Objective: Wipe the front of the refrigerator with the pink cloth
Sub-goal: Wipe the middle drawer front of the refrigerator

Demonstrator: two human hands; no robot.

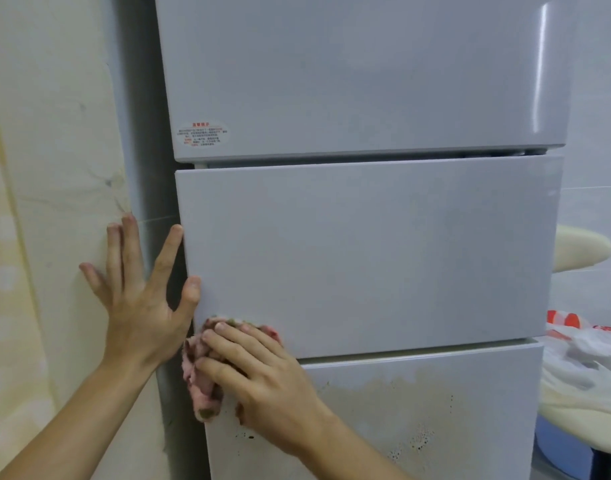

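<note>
A pale grey refrigerator (366, 244) with three stacked door panels fills the view. The bunched pink cloth (198, 372), soiled dark at its lower end, lies against the left edge where the middle and bottom panels meet. My right hand (259, 379) presses the cloth onto the fridge with straight fingers laid over it. My left hand (141, 292) is spread flat, its fingers on the wall and the fridge's left side, its thumb on the middle panel's edge. The bottom panel (418, 410) shows yellowish stains and dark specks.
A cream wall (54, 168) stands close on the left. An oval sticker (203, 134) sits on the top panel's lower left. To the right are a cream rounded object (581, 247), white plastic bags (588, 362) and a red-and-white item (567, 320).
</note>
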